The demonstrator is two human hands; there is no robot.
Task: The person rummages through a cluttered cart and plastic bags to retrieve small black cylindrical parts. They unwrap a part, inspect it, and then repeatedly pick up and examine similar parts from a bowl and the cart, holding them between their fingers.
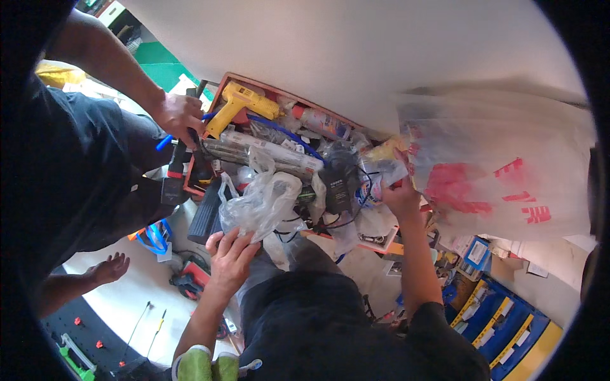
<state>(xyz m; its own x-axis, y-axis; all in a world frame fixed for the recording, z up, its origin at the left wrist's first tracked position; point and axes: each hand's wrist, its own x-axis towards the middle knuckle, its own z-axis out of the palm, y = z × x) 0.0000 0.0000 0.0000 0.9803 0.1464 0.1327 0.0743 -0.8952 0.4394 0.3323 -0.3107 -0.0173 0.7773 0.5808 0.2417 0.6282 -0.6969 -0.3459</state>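
An orange bin (286, 95) in front of me is heaped with tools and packages. My left hand (232, 257) is at its near edge, fingers apart and touching the bottom of a crumpled clear plastic bag (270, 200). A black ribbed case (204, 217) lies just left of those fingers. My right hand (403, 198) reaches into the right end, with thumb and fingers closed on a piece of clear plastic wrap (392, 171). Beside it are a white-and-blue container (367, 192) and a black box (340, 187) with a black cable.
A co-worker's hand (181, 117) grips a black-and-red tool (178, 164) at the bin's left end; their other hand (109, 269) is open below. The bin holds a yellow heat gun (240, 105) and a red-capped can (321, 120). Blue drawers (502, 317) stand lower right.
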